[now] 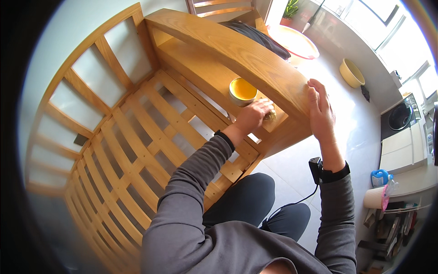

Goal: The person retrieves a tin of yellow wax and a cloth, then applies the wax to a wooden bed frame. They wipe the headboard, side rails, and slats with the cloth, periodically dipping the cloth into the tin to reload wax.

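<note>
My left hand [255,114] reaches into the open shelf of a wooden bed's headboard [226,48], its fingers closed on a small tan pad or sponge [271,115] against the shelf board. Beside those fingers stands an open round tin of yellow paste or wax [243,89]. My right hand [321,109] lies with its palm and fingers against the outer end of the headboard, near the top corner. It grasps nothing loose. The palm side of my left hand is hidden.
Bare bed slats [160,137] and a side rail with upright bars [99,41] lie to the left. Dark cloth [260,37] rests behind the headboard. A yellow basin [352,73], a blue detergent bottle [379,178] and a white bin [373,198] stand at right. A cable runs from my right wrist.
</note>
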Available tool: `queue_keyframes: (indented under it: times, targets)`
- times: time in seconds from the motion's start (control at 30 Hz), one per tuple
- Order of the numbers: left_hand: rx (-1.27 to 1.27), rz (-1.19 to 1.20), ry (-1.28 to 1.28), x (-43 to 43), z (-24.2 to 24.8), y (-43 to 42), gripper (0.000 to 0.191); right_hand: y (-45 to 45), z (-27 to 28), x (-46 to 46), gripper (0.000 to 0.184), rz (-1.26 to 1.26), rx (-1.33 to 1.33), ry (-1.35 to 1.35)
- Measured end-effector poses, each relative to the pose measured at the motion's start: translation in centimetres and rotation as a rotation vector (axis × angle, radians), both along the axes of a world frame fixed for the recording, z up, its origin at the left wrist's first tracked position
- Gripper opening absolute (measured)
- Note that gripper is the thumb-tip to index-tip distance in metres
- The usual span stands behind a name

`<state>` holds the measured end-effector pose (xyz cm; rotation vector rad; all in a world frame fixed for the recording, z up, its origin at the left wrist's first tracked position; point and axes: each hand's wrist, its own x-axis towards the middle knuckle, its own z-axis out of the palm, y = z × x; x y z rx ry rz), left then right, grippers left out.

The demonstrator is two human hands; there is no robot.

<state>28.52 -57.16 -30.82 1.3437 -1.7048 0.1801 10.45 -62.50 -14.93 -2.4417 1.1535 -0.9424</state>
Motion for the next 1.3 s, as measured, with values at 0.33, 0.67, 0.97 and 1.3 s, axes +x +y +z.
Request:
queue_keyframes:
  times: [0.33,0.67,0.97,1.3]
  targets:
    - [0.169,0.116,-0.036,7.7,-0.8,-1.3,0.028,0.1,0.1,-0.1,0.045,0.010,-0.011,0.001]
    - [0.415,0.187,-0.247,1.9,-0.8,-3.8,0.033,0.1,0.1,-0.1,0.044,0.030,-0.016,0.003]
    - [0.435,0.002,-0.428,3.0,-1.0,-0.8,0.041,0.4,0.2,0.0,0.041,0.019,-0.021,0.017]
    - [0.669,0.029,-0.331,-2.4,2.1,-4.2,0.032,0.2,0.2,-0.1,0.040,0.054,-0.020,-0.018]
